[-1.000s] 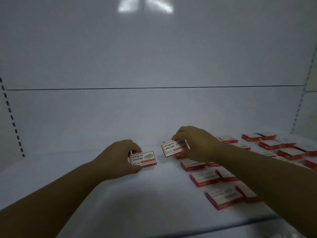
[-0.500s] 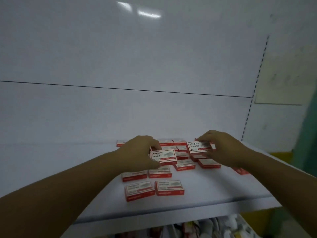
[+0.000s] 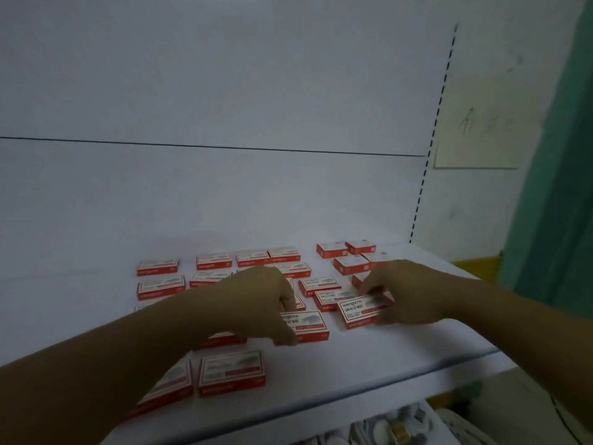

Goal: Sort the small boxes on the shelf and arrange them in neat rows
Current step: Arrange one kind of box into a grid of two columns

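1. Boxes [image 3: 160, 285] lie flat in loose rows across the middle and right of a white shelf [image 3: 401, 358], labels up, with their long axes running left to right along the front edge.
2. Each is a small, flat rectangular carton with red sides and a white top that carries dark print and a red strip. Most of the lettering is blurred.
3. Left hand [image 3: 256, 303] grips the left end of the left box [image 3: 308, 324], thumb at the near edge and fingers curled over the far edge. The box sits level, its long axis left to right. Whether it touches the shelf cannot be told.
4. Right hand [image 3: 414, 293] pinches the right end of the right box [image 3: 361, 311], which reads "24/6". It is skewed, with the right end farther back than the left, just beside the left box.
5. Back cluster [image 3: 349, 263] of four or five boxes sits near the shelf's right end, apart from the main rows.
6. Front box [image 3: 231, 372] lies near the front edge, beside another half hidden under the left forearm.
7. Behind the shelf, a smooth white panel [image 3: 224, 194] shows one dark horizontal seam and meets a slotted upright [image 3: 431, 136] at right.
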`<state>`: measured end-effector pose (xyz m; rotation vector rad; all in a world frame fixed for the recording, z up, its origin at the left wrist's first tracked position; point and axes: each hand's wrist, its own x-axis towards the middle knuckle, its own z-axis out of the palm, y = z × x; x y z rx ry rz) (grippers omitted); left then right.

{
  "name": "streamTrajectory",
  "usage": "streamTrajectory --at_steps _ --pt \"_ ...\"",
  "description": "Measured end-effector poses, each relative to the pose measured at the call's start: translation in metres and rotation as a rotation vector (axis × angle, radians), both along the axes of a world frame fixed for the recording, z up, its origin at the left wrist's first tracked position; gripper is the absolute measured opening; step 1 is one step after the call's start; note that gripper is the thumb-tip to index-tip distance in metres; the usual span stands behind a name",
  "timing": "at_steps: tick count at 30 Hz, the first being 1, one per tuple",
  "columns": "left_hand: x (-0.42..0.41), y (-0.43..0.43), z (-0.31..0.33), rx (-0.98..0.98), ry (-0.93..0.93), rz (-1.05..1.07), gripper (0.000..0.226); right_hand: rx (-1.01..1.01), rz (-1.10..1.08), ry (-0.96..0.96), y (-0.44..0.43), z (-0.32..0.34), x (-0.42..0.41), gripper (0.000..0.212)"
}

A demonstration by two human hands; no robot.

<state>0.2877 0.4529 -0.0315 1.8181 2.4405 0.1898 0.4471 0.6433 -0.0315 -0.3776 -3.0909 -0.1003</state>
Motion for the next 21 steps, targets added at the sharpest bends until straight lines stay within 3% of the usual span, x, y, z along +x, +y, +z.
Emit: streamTrajectory --at_steps 7,11,14,17,21 --pt "0.023 -0.003 -0.016 -0.072 0.032 0.146 0.051 -0.102 0.161 0.012 0.02 -0.016 -0.004 0.043" --pt "0.02 -0.031 -0.008 0.097 0.008 0.321 0.05 -0.119 0.186 -0.065 0.024 -0.011 -0.016 0.063" --pt "0.003 -0.064 -0.006 0.294 -0.001 0.487 0.037 -0.218 0.229 0.104 0.017 0.004 -0.037 0.054" --pt "-0.024 -0.096 -0.008 0.353 -0.013 0.629 0.029 -0.196 0.291 0.224 -0.007 0.005 -0.065 0.044" --pt "-0.078 -0.129 -0.02 0.379 -0.069 0.658 0.015 -0.188 0.309 0.248 -0.041 -0.005 -0.103 0.04"
